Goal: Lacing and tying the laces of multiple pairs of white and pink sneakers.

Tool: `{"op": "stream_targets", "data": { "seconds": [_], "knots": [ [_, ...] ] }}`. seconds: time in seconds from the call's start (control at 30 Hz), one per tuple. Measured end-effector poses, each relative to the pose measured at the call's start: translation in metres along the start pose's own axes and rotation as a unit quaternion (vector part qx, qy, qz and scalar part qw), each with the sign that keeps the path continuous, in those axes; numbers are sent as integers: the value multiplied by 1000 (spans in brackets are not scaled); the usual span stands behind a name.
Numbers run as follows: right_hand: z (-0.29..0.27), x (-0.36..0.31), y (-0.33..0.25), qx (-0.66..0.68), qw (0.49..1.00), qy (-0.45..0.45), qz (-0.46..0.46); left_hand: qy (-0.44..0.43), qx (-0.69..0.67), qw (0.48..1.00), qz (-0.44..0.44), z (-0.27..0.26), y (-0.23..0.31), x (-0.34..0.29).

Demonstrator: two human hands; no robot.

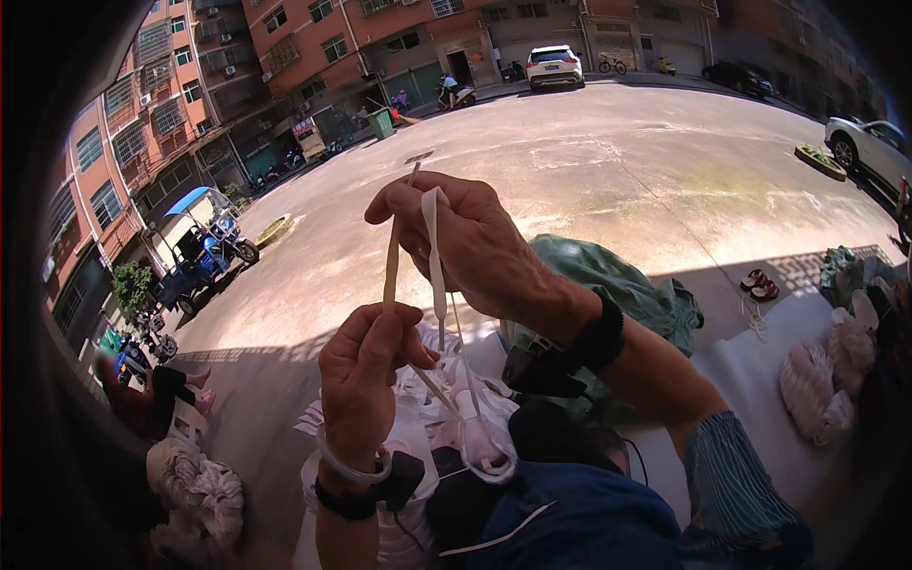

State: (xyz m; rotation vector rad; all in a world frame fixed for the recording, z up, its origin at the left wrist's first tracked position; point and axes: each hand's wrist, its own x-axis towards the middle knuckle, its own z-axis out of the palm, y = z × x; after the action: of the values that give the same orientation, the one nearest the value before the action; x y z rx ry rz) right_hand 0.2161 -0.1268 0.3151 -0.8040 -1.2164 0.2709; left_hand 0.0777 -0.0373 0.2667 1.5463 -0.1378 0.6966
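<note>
A flat white shoelace (391,266) is stretched upward between my two hands. My right hand (475,242), raised higher, is closed on its upper part, with a short end poking out above the fingers and a loop hanging below. Lower and to the left, my left hand (361,370) pinches the same lace between thumb and fingers. More lace trails down onto the white and pink shoe uppers (484,432) in my lap, where it lies in a loose loop. A white bangle (351,467) circles my left wrist.
Bundled pale laces or shoe parts lie at the left (204,489) and right (817,380). A green sack (608,285) sits just beyond my right forearm. Dark red sandals (758,285) rest on the ground. Someone sits at the far left; a blue three-wheeler (199,252) and cars stand farther off.
</note>
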Motion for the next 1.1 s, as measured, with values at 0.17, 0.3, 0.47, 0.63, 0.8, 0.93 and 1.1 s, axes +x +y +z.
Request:
{"op": "stream_targets", "data": {
  "seconds": [0.17,0.3,0.47,0.63,0.8,0.93,1.1],
  "knots": [
    [21,6,-22,-38,998,-44,35,21,-23,999,18,-5,19,3],
    [38,8,-34,-15,998,-49,36,31,-23,998,59,-1,30,3],
    [46,14,-44,-54,997,-52,20,57,-9,995,83,-6,40,3],
    [36,14,-33,-209,969,-86,-98,44,45,992,113,-20,39,-2],
    [36,1,-21,-190,971,-133,-61,73,96,987,106,-32,33,4],
    [10,-12,-4,-102,993,-58,-2,67,126,986,92,-67,26,-22],
    [-82,-99,119,-246,933,29,263,245,158,956,13,-131,-24,-102]
  ]
}}
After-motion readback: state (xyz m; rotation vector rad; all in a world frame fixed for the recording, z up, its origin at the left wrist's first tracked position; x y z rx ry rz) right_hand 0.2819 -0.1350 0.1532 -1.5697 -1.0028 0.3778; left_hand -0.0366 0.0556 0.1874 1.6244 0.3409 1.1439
